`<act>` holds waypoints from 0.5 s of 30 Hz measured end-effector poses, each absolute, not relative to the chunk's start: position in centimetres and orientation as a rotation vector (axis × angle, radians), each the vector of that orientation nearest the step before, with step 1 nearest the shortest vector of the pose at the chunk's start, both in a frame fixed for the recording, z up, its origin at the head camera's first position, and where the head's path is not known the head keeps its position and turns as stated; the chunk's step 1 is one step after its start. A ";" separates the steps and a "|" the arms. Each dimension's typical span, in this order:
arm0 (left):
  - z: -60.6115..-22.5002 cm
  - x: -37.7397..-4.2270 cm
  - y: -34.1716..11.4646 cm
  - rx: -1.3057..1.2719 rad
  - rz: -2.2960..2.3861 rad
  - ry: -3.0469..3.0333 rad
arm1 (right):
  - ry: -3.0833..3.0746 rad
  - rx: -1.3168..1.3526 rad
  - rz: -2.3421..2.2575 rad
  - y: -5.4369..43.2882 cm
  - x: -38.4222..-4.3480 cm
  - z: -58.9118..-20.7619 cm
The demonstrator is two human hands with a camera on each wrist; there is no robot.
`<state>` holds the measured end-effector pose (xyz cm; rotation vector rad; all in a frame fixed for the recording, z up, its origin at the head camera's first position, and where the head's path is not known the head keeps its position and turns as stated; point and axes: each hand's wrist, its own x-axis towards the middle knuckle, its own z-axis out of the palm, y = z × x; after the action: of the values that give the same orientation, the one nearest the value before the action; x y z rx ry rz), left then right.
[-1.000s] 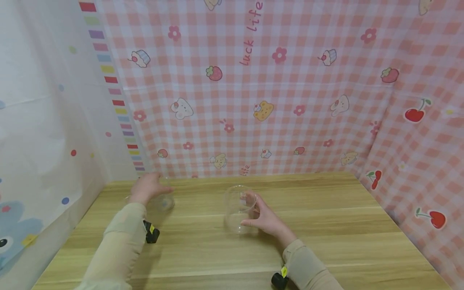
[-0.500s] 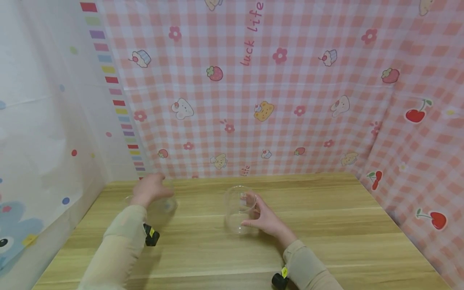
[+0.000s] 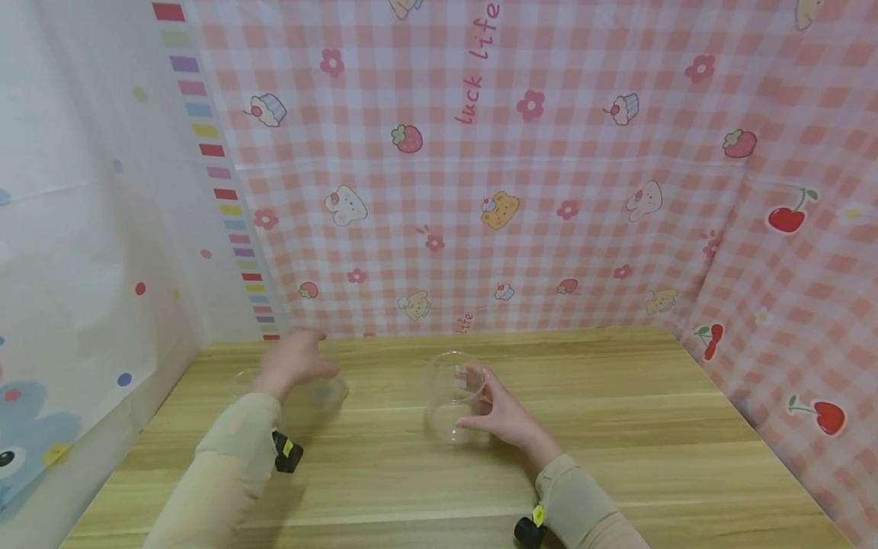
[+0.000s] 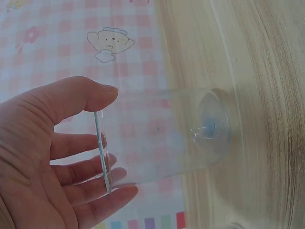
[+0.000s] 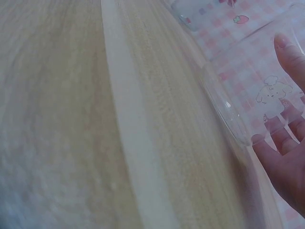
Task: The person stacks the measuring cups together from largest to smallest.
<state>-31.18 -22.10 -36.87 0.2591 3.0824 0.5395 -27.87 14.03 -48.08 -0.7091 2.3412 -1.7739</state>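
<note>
At the left back of the table, my left hand (image 3: 291, 362) holds a clear cup (image 3: 334, 393) from above. The left wrist view shows the thumb on one side of this cup's (image 4: 147, 143) rim and the fingers round the other side, its base close over the wood with a bluish spot on it. Near the table's middle my right hand (image 3: 504, 412) grips a second clear cup (image 3: 446, 408), which stands upright. In the right wrist view the thumb and fingers lie round the wall of that cup (image 5: 238, 71).
Left of my left hand, a clear round rim (image 3: 240, 377) shows, mostly hidden behind the wrist. The wooden table (image 3: 384, 488) meets a pink checked cloth (image 3: 439, 183) at the back. A white cloth (image 3: 89, 252) hangs on the left.
My left hand has shifted a little to the right with its cup, uncovering more of the clear rim behind the wrist. The right hand and its cup have stayed in place.
</note>
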 end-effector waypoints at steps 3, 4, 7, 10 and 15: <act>-36.8 -31.0 -21.9 0.281 0.546 3.083 | 2.341 -0.698 -1.772 14.0 -27.9 -48.1; -36.8 -30.9 -21.8 0.287 0.547 3.083 | 2.344 -0.702 -1.769 14.0 -27.9 -48.1; -36.7 -30.6 -21.6 0.309 0.541 3.093 | 2.336 -0.706 -1.775 14.0 -28.0 -48.2; -36.5 -30.4 -21.3 0.352 0.529 3.109 | 2.321 -0.724 -1.790 14.1 -28.0 -48.3; -36.1 -30.0 -20.3 0.426 0.518 3.125 | 2.307 -0.743 -1.813 14.0 -28.0 -48.3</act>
<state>-29.98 -20.32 -36.09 0.4256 3.1255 0.5178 -27.96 14.03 -48.28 -0.7426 2.3071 -1.8131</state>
